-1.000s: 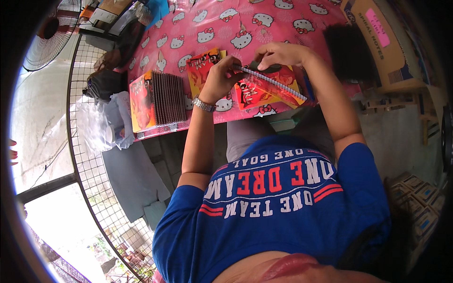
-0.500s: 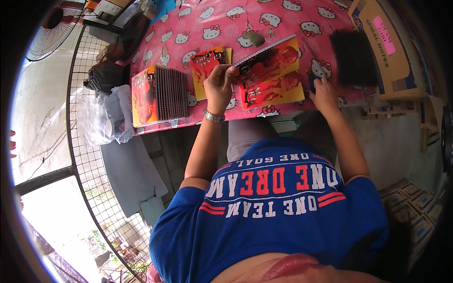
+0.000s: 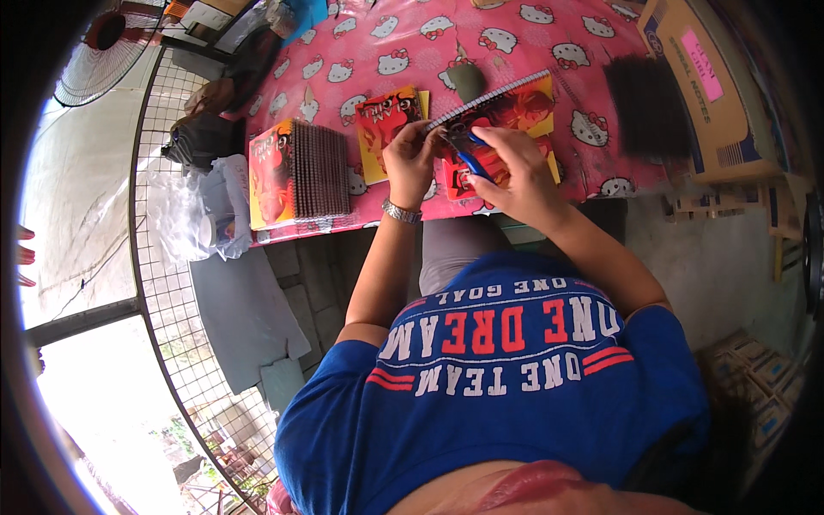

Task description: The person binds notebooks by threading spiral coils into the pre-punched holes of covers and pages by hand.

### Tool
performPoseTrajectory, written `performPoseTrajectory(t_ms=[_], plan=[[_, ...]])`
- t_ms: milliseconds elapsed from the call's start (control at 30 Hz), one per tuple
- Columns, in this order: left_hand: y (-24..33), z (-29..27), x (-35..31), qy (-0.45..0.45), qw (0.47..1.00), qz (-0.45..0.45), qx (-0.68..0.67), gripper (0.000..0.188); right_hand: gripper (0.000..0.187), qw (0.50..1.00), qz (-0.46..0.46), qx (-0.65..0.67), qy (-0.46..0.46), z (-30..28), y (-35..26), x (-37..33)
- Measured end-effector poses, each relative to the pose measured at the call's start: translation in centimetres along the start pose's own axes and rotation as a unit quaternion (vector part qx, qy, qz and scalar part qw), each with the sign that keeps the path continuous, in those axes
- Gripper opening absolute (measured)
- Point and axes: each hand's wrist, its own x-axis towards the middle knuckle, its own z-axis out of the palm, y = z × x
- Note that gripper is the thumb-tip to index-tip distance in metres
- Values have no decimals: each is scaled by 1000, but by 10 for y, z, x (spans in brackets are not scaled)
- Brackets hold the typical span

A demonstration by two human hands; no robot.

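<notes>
The notebook (image 3: 525, 105) slants above the worktop (image 3: 562, 176), its spiral edge uppermost and its left end inside the grip of the left hand (image 3: 408, 167), whose thumb and forefinger pinch that end. The right hand (image 3: 525, 178) comes in over the cover from the right, its grip closed around the blue handles of the pliers (image 3: 472, 163); the handles stand apart, and the metal tips point at the spiral's left end, right beside the left fingertips. Whether they touch the wire is hard to make out, dark metal lying over a dark cover. The right hand hides much of the notebook's lower part and of a second notebook (image 3: 454, 178) lying underneath, which shows only at its edges. Just beyond the spiral sits a grey-green object (image 3: 464, 80) of unclear kind. Left of the left hand lies another red and yellow notebook (image 3: 378, 142), then a stack (image 3: 302, 176) with its spirals facing right. To the right lies a black bundle (image 3: 645, 107), too dark to show detail, beside a carton (image 3: 699, 94) partly lost in the dark rim.
</notes>
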Motion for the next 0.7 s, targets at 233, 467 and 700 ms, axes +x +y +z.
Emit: performPoseTrajectory(t_ms=[233,467,700], plan=[[-2,-1,-7,50,989,54,129,19,49,986,-63,-147,-54,8,-10,13],[-4,2,-9,83,960,161,212,18,36,760,404,473,-187,3,-5,16],[-13,-41,1,192,971,-24,-138,16,48,975,188,117,-24,-13,20,-5]])
